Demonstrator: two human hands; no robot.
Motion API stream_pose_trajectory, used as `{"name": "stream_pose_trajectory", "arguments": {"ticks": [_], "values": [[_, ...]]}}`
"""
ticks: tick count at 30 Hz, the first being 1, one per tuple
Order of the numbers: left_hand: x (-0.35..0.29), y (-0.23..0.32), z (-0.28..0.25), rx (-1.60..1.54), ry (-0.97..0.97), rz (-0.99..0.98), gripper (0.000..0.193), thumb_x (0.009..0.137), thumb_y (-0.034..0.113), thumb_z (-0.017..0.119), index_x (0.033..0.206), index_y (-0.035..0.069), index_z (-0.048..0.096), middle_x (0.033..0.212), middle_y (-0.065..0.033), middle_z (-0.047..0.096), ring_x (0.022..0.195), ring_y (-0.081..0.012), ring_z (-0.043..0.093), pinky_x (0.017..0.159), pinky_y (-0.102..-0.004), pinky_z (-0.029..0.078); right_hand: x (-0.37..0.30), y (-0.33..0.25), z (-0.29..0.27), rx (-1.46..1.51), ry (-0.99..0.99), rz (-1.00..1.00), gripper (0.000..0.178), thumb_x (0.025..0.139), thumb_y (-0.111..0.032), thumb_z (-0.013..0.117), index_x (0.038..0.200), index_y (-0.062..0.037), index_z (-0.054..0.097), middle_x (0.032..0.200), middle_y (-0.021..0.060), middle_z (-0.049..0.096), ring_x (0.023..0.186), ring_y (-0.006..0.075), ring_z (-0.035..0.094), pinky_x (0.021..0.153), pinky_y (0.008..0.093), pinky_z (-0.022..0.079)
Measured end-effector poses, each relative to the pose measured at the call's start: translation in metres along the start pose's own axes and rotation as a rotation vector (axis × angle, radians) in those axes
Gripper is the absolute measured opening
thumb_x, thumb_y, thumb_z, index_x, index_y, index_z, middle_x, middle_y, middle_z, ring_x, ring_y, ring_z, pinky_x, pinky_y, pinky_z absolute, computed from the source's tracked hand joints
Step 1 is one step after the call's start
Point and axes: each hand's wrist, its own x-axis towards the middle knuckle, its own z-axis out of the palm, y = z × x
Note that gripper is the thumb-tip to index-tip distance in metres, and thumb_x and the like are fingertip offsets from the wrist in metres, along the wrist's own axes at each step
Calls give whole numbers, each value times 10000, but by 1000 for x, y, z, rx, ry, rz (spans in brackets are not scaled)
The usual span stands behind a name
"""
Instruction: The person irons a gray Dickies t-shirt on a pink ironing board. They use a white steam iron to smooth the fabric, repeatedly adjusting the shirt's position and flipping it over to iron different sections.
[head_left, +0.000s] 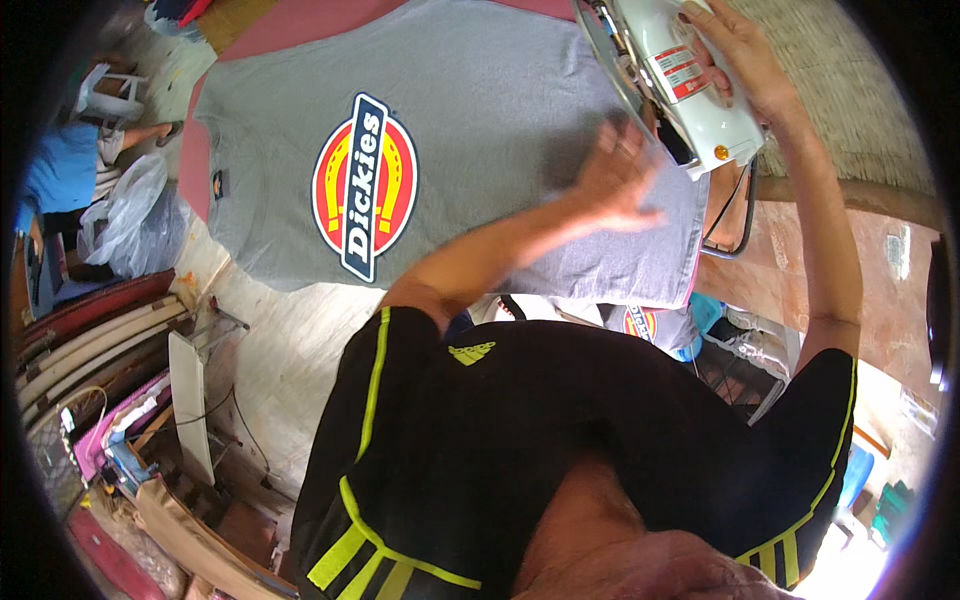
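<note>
The right hand (pixel 745 58) is gripping a white iron (pixel 722 128) at the ironing board's (pixel 196 165) far right corner; the blurred left hand (pixel 615 182), fingers apart, is perhaps touching the gray shirt (pixel 500 150) covering the board.

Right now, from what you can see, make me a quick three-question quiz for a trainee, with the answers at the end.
1. What is the right hand on?
2. True or false: the printed horseshoe is blue.
3. What colour is the cloth under the print? A) green B) grey C) orange

Key: 1. A white machine. 2. False; it is yellow. 3. B.
</note>
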Motion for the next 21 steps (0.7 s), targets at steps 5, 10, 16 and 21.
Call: {"name": "stream_pose_trajectory", "arguments": {"ticks": [5,10,16,21], "values": [[-66,101,43,-592,-276,504,598,910,395,702,1428,145,537,1489,-84,512,1425,-263,404,1135,-592,278,-1,26,62,-233,-76,-236,457,1009,-412,578,1284,-47,599,792,123,682,689,208,635,678,373,522],[-127,55,-54,-655,-279,76,225,894,254,701,1069,113,710,1033,-97,725,1038,-300,663,954,-479,460,-7,22,144,-299,-125,-484,423,998,-357,581,1230,-4,600,969,260,688,826,396,678,745,445,520],[-203,-28,-130,41,369,-412,399,891,320,698,1227,110,644,1224,-148,649,1162,-372,586,979,-517,418,47,4,173,-326,0,-820,400,976,-324,569,1200,5,607,1005,245,689,898,411,680,821,482,529],[-226,-75,-150,574,237,-825,791,923,635,549,1460,58,485,1560,-234,370,1448,-507,276,1120,-673,202,42,-15,166,-378,-235,-846,412,962,-272,556,1270,0,574,1141,284,661,1077,459,639,942,520,504]]}}
